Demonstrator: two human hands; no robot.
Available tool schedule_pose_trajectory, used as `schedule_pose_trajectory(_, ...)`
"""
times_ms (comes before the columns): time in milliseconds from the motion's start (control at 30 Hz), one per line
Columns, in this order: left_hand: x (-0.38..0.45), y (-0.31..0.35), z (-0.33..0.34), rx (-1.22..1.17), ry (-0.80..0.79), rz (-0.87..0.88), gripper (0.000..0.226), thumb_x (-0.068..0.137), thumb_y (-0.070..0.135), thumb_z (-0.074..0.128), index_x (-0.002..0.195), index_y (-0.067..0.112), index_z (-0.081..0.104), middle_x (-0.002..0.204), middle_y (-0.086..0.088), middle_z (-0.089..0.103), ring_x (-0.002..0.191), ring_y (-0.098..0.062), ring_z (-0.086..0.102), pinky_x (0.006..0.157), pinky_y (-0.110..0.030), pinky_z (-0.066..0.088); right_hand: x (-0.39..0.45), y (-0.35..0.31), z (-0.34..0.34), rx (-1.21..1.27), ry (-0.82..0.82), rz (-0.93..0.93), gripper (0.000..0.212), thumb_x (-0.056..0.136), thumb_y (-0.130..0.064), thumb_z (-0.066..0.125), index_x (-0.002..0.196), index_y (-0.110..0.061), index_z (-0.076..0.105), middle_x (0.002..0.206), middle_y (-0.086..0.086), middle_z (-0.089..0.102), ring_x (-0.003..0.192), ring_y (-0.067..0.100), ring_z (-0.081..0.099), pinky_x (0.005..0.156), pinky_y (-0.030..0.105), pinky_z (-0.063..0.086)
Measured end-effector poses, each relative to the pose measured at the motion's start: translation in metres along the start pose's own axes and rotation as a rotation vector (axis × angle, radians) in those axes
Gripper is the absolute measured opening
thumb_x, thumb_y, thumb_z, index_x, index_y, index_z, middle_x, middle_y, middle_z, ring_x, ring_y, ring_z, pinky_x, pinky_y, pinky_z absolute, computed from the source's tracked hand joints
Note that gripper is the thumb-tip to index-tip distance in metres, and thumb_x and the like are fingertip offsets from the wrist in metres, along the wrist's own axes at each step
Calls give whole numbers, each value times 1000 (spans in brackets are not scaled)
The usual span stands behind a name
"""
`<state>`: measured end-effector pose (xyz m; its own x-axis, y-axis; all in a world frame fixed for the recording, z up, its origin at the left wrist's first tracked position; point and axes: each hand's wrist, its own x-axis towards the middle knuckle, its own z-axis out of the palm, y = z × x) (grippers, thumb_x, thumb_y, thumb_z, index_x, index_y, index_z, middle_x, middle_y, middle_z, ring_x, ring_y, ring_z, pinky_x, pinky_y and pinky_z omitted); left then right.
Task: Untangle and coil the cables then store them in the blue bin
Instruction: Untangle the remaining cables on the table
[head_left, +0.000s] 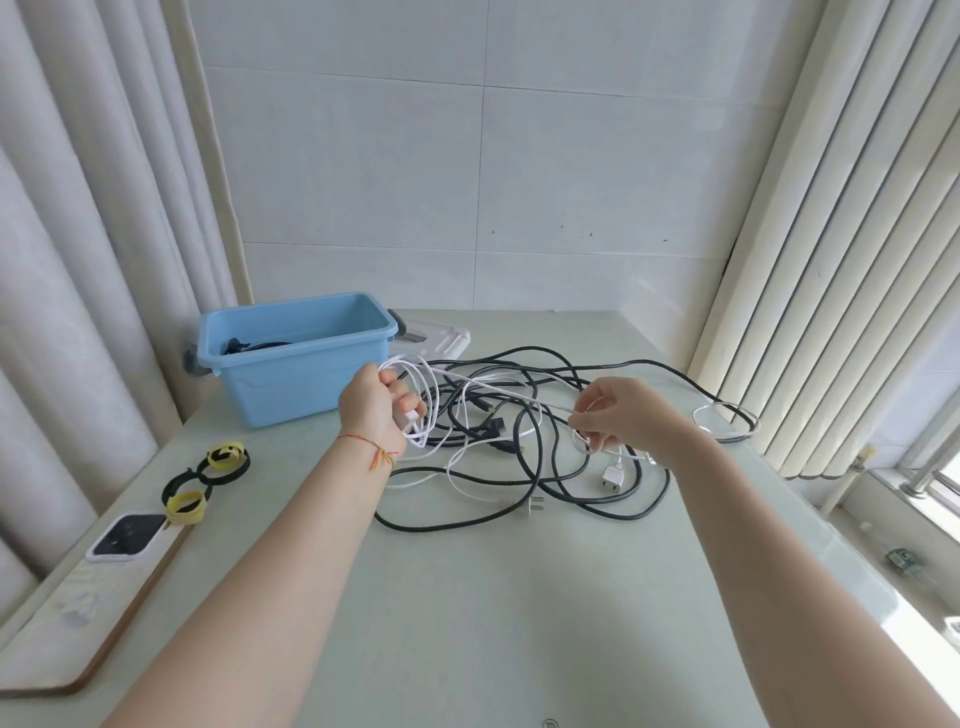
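1. The left hand (375, 408) is curled round several loops of a white cable (423, 395), held above the table (493, 597) just right of the blue bin (291, 374).
2. The right hand (618, 415) pinches the same white cable farther along — the strand runs taut between the 2 hands.
3. Beneath and beyond them lies a tangle of black cables (535, 457) on the table, with a white plug (612, 475) near the right hand and another plug (530, 503) nearer the middle.
4. The blue bin sits at the far left — a dark cable (249, 347) is inside.
5. Yellow-and-black straps (208, 480) and a phone (127, 535) lie near left.
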<state>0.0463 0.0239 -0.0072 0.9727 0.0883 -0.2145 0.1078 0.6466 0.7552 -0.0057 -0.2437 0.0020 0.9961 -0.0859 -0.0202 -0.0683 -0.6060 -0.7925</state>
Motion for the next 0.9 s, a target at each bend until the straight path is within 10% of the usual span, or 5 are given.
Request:
schedule_pose_trajectory(367,-21,-12,28,215,-594,57,32,104,36,40,85,13,52,63,-3,51,65,-24,55,75,-37,45,-16,-47,35,-483,-258,-152,8,88,-32,69,88,-24,73,61,-9,53,43,3,43,44,14,34)
schedule_pose_trajectory(567,-35,-28,31,647,-528,198,29,103,32,47,90,7,52,77,-11,61,53,-17,56,52,-19,43,-25,-68,36,-333,-375,-145,11,87,-27,71,94,-20,76,51,-6,37,43,13,32,40,18,33)
schedule_pose_trajectory(700,-31,-30,24,869,-505,268,28,102,35,50,97,8,55,72,-4,68,63,-19,68,76,-34,51,-25,-65,30,-392,-365,-81,18,85,-10,62,103,-11,65,64,1,64,44,14,50,48,22,45)
schedule_pose_trajectory(900,-29,-34,22,1029,-493,296,27,102,33,49,91,9,54,65,-4,69,57,-14,62,71,-29,47,-24,-64,24,-478,-322,-109,5,86,-9,63,90,-7,66,70,3,68,52,14,60,50,18,47)
